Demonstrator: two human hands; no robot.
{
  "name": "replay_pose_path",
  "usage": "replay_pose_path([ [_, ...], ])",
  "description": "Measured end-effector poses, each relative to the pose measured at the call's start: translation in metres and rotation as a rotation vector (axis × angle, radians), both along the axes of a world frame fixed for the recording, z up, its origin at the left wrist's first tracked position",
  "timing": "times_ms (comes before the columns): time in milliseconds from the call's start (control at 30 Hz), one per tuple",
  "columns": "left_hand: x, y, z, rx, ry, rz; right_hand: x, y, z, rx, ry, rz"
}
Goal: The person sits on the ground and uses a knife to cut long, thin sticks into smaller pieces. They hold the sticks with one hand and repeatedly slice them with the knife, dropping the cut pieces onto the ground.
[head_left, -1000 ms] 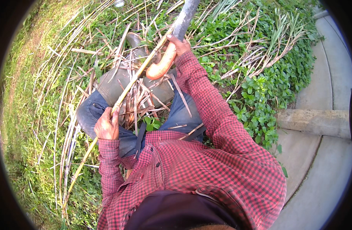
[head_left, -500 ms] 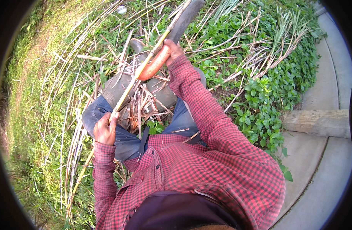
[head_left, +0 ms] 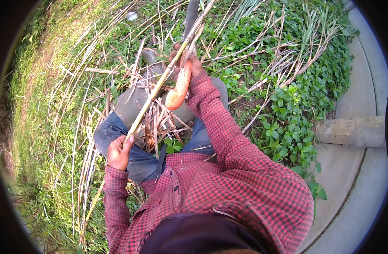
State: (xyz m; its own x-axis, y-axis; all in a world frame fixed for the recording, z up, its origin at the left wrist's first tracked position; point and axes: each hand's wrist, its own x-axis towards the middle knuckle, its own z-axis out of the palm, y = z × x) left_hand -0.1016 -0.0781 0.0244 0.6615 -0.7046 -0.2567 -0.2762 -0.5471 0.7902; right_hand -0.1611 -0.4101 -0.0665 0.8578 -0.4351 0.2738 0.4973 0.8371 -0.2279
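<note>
A long, thin yellow-green cane stalk (head_left: 153, 95) slants across my lap, from lower left to the top of the view. Its lower part is gripped in my left hand (head_left: 118, 153), fingers closed and thumb lying along it. My right hand (head_left: 191, 63) is wrapped round a machete (head_left: 179, 89) with an orange wooden handle; its dark blade points away beyond the stalk. A pale dry leaf sheath (head_left: 189, 50) stands off the stalk at my right hand, whose fingers reach up to the stalk and partly hide behind it.
Dry peelings (head_left: 153, 120) lie heaped between my boots (head_left: 132, 103). More long stalks (head_left: 82, 186) lie on the grass at left. Cut leafy tops (head_left: 293, 65) rest on green plants at right. A concrete edging (head_left: 350, 178) with a wooden post (head_left: 350, 132) borders the right side.
My right hand has turned the machete more upright, its handle now away from the stalk. A dry sheath now sticks out by that hand. My left hand has shifted slightly nearer.
</note>
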Motion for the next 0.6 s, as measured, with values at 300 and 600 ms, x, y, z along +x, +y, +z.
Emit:
replay_pose_path([
  [300,-0.009,0.007,0.004,-0.002,0.086,-0.051,-0.007,0.021,-0.013,0.093,0.177,-0.154],
  [600,-0.016,0.002,-0.003,0.016,-0.236,0.003,-0.012,0.005,-0.014,-0.030,0.391,-0.036],
])
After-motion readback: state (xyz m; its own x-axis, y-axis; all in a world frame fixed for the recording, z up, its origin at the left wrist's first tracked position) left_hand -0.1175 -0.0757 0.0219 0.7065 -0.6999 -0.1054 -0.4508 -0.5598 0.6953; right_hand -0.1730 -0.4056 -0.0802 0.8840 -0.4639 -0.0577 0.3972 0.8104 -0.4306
